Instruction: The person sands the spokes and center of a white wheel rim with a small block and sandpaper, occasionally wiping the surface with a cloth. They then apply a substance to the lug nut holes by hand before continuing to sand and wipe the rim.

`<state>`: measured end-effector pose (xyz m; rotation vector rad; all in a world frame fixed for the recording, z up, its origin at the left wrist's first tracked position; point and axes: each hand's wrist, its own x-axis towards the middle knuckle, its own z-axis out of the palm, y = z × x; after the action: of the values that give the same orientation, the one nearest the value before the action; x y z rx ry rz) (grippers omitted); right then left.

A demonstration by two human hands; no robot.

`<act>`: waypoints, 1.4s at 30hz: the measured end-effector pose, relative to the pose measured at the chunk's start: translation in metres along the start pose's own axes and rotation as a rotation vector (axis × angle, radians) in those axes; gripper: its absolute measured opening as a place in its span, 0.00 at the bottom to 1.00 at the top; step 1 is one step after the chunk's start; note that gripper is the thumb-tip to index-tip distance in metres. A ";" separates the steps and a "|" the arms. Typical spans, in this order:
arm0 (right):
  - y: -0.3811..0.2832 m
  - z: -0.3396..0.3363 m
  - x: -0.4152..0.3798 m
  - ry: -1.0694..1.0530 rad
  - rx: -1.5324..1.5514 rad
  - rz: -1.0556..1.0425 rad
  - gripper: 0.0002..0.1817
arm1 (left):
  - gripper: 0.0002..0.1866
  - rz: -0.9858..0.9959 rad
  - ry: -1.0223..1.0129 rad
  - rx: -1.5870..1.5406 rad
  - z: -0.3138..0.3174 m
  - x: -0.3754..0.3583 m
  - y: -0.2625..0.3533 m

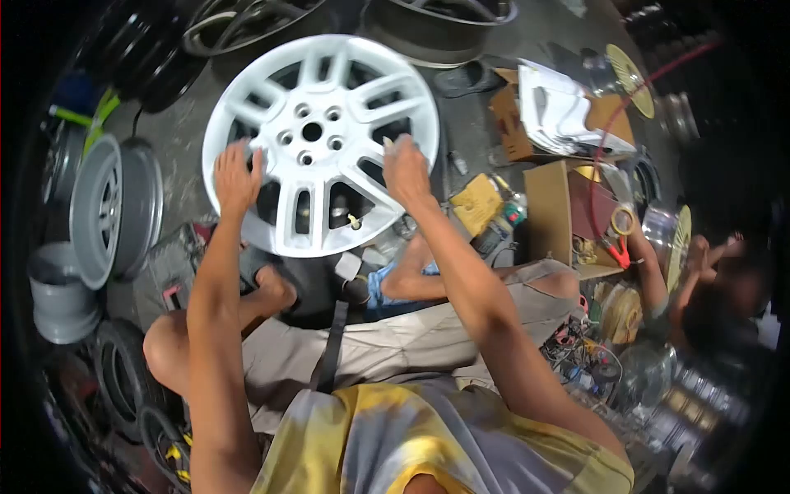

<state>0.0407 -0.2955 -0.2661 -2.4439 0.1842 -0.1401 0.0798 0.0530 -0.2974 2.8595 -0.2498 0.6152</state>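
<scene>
A white alloy wheel rim lies face up in front of my knees, on top of a dark round thing mostly hidden under it. Its center hole and several bolt holes show. My left hand is closed at the left side of the rim, fingers curled at a spoke opening. On the opposite side, my right hand is closed over a spoke near the edge, slightly blurred; its fingertips are partly hidden. A yellowish valve stem shows in the lower opening of the rim.
Grey rims stand at the left, above tires. More rims lie beyond. Cardboard boxes, a yellow sponge-like block and a tangle of wires are on the right. Another person sits at far right.
</scene>
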 end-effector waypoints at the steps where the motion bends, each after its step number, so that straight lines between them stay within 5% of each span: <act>1: -0.011 -0.003 -0.024 0.017 0.086 -0.012 0.09 | 0.23 0.056 -0.049 -0.063 -0.002 0.013 -0.012; 7: -0.036 -0.029 -0.089 -0.172 0.316 0.113 0.07 | 0.20 0.330 -0.100 -0.031 0.018 0.080 -0.056; 15: 0.017 -0.064 -0.104 -0.148 0.310 0.233 0.13 | 0.26 0.294 -0.031 -0.025 0.051 0.088 -0.026; 21: -0.031 -0.052 -0.129 -0.265 0.003 -0.016 0.17 | 0.27 0.177 -0.072 -0.057 0.050 0.091 0.002; 25: -0.012 -0.020 -0.140 -0.077 0.004 -0.137 0.13 | 0.28 0.177 -0.033 0.034 0.056 0.092 -0.008; 31: -0.033 -0.019 -0.083 -0.355 -0.310 -0.065 0.09 | 0.35 0.156 -0.080 0.083 0.050 0.093 -0.005; 33: -0.023 -0.024 -0.105 -0.306 -0.273 -0.083 0.09 | 0.24 0.084 0.002 -0.063 0.049 0.091 -0.001; 37: -0.023 -0.023 -0.105 -0.052 -0.330 -0.230 0.10 | 0.25 0.010 -0.131 -0.031 0.046 0.093 0.006; 39: -0.039 -0.027 -0.069 -0.551 -0.315 0.083 0.12 | 0.26 -0.039 -0.222 -0.045 0.041 0.095 0.008; 41: -0.022 -0.016 -0.076 -0.564 -0.316 0.017 0.13 | 0.26 -0.016 -0.122 -0.073 0.047 0.094 0.003; 42: -0.006 -0.011 -0.093 -0.358 -0.262 -0.124 0.13 | 0.26 -0.009 -0.133 -0.088 0.047 0.094 0.002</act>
<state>-0.0522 -0.2820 -0.2591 -2.6901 -0.1151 0.2846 0.1819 0.0291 -0.2990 2.8176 -0.2769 0.4028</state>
